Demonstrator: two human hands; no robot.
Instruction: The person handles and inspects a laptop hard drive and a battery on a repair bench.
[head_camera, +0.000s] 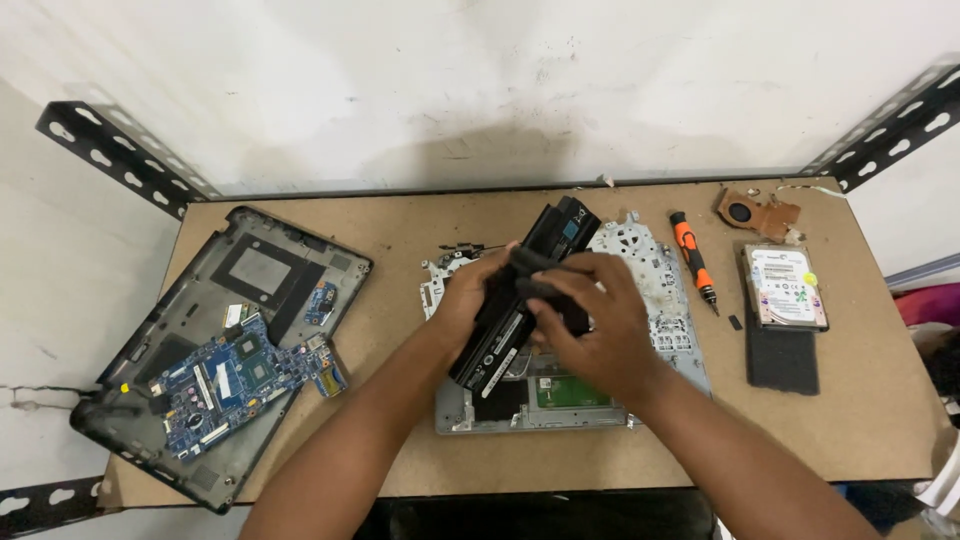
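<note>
Over the middle of a brown fibreboard table (420, 460), seen from the head camera, two bare hands hold a long black laptop battery (520, 295) above a silver laptop chassis (655, 300) that lies flat. The left hand (470, 295) curls around the battery's left side. The right hand (595, 320) covers its middle, fingers (545, 290) bent and pinching what looks like a small dark cloth against it. The battery tilts, far end up and to the right. At left, a dark bottom cover (250, 270) carries a blue circuit board (235, 375). At right lie an orange-handled screwdriver (692, 258), a copper cooling fan (757, 213), a hard drive (785, 288) and a dark foam pad (782, 360).
</note>
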